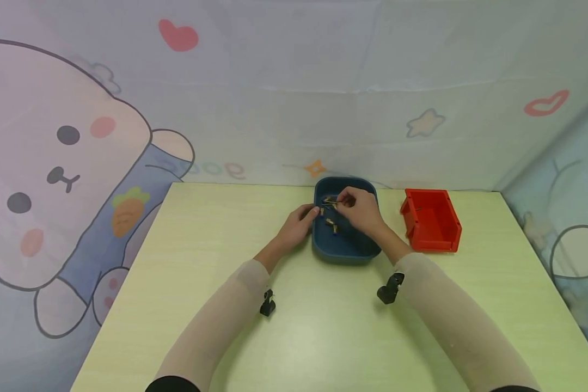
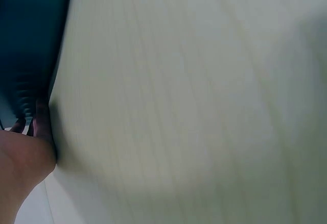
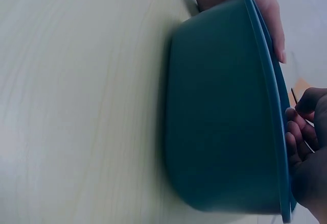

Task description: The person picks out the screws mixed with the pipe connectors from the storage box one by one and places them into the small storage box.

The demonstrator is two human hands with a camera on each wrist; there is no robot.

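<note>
A dark blue tub (image 1: 347,256) with rounded corners stands on the table, and several small brass-coloured pieces (image 1: 331,222) with blue parts lie in it. My left hand (image 1: 296,226) grips the tub's left side, thumb over the rim and fingers along the outer wall. In the left wrist view those fingers lie against the tub wall (image 2: 30,40). Above the inside of the tub, my right hand (image 1: 361,209) pinches a thin, rod-like piece (image 1: 329,202) between thumb and forefinger. Its dark tip (image 3: 294,95) pokes out past the fingers in the right wrist view; its exact kind is unclear.
Right of the tub stands a red open-front bin (image 1: 433,245) with a small thin item (image 1: 418,208) near its left wall. The pale wooden table (image 1: 225,218) ends at the back against a printed cloth (image 1: 294,109).
</note>
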